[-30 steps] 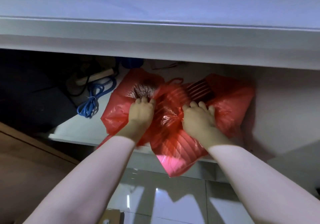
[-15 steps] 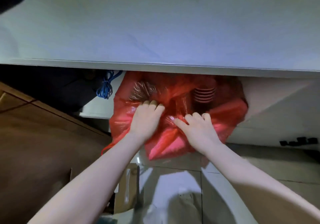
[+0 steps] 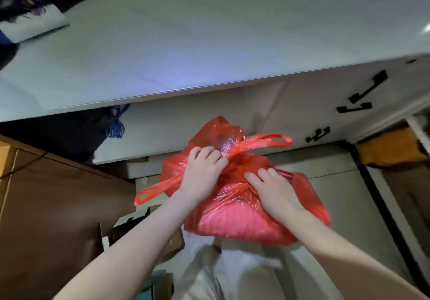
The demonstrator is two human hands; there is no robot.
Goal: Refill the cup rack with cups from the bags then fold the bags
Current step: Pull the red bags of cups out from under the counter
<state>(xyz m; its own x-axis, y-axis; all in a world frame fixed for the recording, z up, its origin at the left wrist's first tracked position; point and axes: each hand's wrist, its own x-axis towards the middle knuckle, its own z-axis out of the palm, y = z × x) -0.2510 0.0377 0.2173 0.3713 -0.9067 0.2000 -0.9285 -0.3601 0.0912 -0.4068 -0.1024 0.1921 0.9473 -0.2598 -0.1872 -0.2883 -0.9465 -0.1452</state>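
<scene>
A full red plastic bag (image 3: 237,218) hangs in the air in front of the counter, below its edge, with ribbed red cups showing faintly through the film. My left hand (image 3: 201,172) grips the bunched plastic near the bag's tied top, fingers curled into it. My right hand (image 3: 273,191) lies on the bag's upper right side with its fingers curved over the plastic; how tightly it holds is unclear. One loop handle sticks out to the upper right, the other hangs at the lower left. No cup rack is in view.
A white countertop (image 3: 186,44) fills the upper frame, with a low shelf (image 3: 149,141) beneath it carrying a coiled blue cord (image 3: 115,128). White drawers with black handles (image 3: 363,95) are at the right. A brown cardboard box (image 3: 46,206) stands at the left on the tiled floor.
Both hands have pulled the red bag out from the shelf under the counter and lifted it toward me. The view has tilted up, so more countertop shows.
</scene>
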